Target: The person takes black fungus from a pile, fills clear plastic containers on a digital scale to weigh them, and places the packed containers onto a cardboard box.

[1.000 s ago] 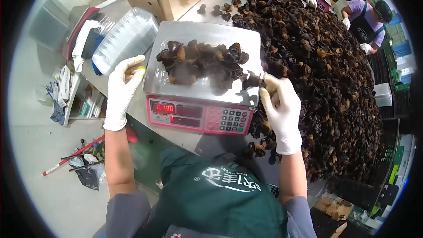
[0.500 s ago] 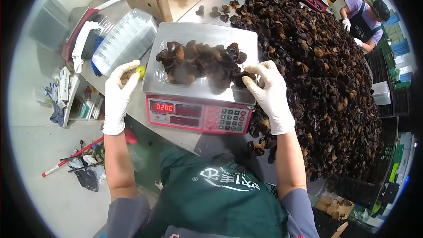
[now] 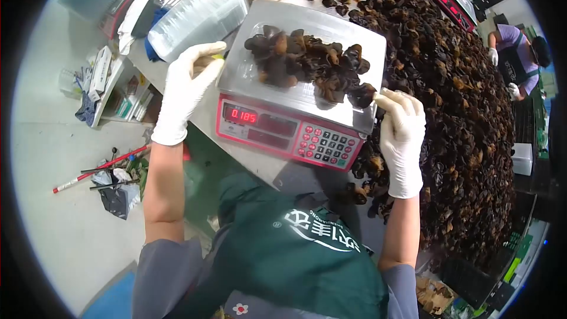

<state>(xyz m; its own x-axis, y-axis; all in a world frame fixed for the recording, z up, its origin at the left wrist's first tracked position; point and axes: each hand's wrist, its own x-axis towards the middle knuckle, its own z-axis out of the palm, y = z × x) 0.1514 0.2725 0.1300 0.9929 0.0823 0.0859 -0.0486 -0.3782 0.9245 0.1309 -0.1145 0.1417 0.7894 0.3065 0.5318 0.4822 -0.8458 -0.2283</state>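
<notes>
"Black fungus [image 3: 313, 65], a clump of it on the scale [image 3: 277, 124]. How do the hands stand?"

"Well apart. The right hand [image 3: 404, 124] pinches the edge of a piece [image 3: 361, 95] at the clump's near right end; the left hand [image 3: 190, 82] pinches a yellow bit [image 3: 219, 57] left of the scale."

"What might go wrong?"

"That piece could slip from the smooth glove, over the right edge, and be lost in the heap [image 3: 455, 100]. While it's held, the reading probably isn't its full weight."

"Which reads?"

"0.185, in red, beside a digit keypad [image 3: 325, 145]. Nearer, the green apron [image 3: 295, 260] has large Chinese characters, an ® and small letters, seemingly SHENJIANONG."

"Farther off?"

"Far right, the second scale's [image 3: 452, 6] red display is too small to read."
</notes>
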